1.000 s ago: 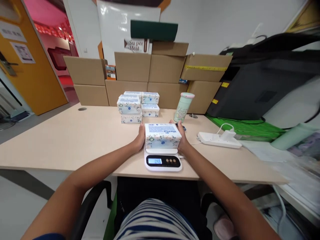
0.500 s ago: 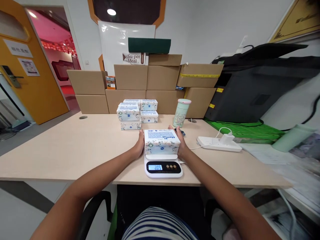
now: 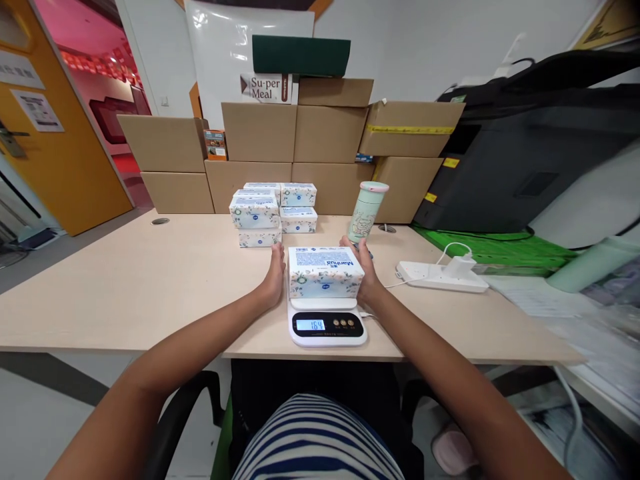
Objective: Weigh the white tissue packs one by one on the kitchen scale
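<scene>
A white, floral-printed tissue pack marked "Manhua" (image 3: 326,273) rests on the platform of a white kitchen scale (image 3: 327,339), whose lit display appears to read 164. My left hand (image 3: 273,277) stands on edge at the pack's left, fingers straight, with a narrow gap between. On the other side, my right hand (image 3: 366,273) is open along the pack's right end; I cannot tell whether it touches. Several similar tissue packs (image 3: 255,212) are stacked farther back on the desk. Behind my right hand is a mint-green tumbler (image 3: 367,212) with a pink-rimmed lid.
Cardboard boxes (image 3: 257,133) line the desk's back edge. A white power strip (image 3: 443,276) with a plugged-in adapter lies to the right, its cable running toward the scale. A large black machine, perhaps a printer (image 3: 525,153), stands at the back right.
My left hand has moved slightly left, off the side of the tissue pack. The scale's reading went up to about 209 and then down to 164. The camera view tilted up and back down.
</scene>
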Motion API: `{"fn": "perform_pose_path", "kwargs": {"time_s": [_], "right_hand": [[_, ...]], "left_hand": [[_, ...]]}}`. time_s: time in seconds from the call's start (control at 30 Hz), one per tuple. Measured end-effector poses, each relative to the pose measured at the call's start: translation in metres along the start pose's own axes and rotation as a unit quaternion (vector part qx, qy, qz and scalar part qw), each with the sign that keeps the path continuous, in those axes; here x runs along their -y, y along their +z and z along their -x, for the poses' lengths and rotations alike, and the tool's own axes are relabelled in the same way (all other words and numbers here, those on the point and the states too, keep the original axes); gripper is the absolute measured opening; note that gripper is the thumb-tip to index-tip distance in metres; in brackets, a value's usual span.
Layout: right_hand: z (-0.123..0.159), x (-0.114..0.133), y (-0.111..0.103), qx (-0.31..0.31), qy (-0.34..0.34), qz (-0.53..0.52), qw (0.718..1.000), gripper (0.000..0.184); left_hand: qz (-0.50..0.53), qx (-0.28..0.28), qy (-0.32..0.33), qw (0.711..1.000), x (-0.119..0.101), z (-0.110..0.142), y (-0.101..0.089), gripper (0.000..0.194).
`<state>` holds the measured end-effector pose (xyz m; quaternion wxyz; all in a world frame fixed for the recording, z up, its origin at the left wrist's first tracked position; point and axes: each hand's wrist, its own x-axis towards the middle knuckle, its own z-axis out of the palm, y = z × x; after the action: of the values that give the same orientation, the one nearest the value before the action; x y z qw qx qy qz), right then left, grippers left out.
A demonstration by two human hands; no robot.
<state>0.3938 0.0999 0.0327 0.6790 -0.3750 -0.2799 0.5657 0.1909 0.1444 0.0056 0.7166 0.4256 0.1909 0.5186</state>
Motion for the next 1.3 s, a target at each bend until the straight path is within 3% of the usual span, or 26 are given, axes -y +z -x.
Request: {"fn": "perform_pose_path", "kwargs": {"time_s": [0.4,0.57,0.7,0.93,1.3], "right_hand": [[-0.002,0.000,-0.006,0.041,-0.042,0.046,0.997,0.082],[-0.016,-0.001,-0.015,0.037,-0.099,0.113,0.988,0.090],[-0.031,-0.003,-0.023,-0.014,-0.135,0.138,0.981,0.092],[-0.037,-0.002,-0.032,-0.113,-0.197,0.146,0.963,0.087],[-0.032,0.001,-0.025,-0.123,-0.182,0.121,0.968,0.079]], "left_hand": [[-0.058,0.029,-0.032,0.997,-0.016,0.030,0.043,0.076],[-0.166,-0.061,-0.021,0.984,-0.023,0.025,0.039,0.083],[-0.228,-0.111,-0.003,0.967,-0.024,0.017,0.030,0.088],[-0.289,-0.099,0.011,0.952,-0.022,0.012,0.020,0.092],[-0.288,-0.096,0.016,0.953,-0.020,0.009,0.019,0.090]]}}
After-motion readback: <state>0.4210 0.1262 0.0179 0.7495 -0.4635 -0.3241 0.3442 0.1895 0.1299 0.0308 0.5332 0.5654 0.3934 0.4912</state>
